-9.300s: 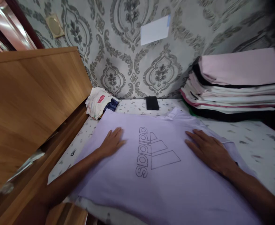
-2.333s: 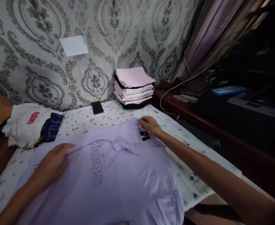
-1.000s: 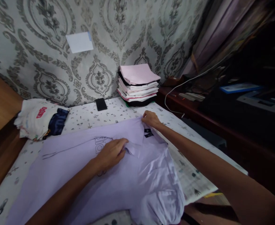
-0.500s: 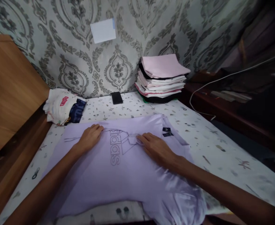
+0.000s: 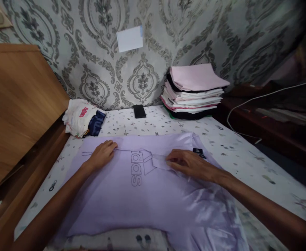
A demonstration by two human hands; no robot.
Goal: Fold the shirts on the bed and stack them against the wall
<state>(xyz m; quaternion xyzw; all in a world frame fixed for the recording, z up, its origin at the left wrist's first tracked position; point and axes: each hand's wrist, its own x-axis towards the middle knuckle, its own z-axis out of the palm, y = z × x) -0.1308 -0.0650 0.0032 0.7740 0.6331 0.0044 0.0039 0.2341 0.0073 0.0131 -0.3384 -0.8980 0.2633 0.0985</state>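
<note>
A lavender adidas shirt lies spread on the bed, its far part folded over toward me so that the edge crosses the printed lettering. My left hand rests on the cloth at the left end of this edge, fingers bent together over the fabric, thumb hidden. On the right, my right hand has thumb and fingertips closed on the folded-over cloth beside the logo. A black label shows on the shirt just beyond that hand. The right side of the shirt, under my forearm, is wrinkled.
A tall stack of folded clothes stands at the back right against the patterned wall. A black phone lies at the back. Folded white and navy clothes sit at the back left, beside wooden furniture. A white cable hangs at right.
My right hand has slid right along the shirt's folded edge, its knuckles raised. The left hand stays at its place on the cloth. The whole view has shifted a little left.
</note>
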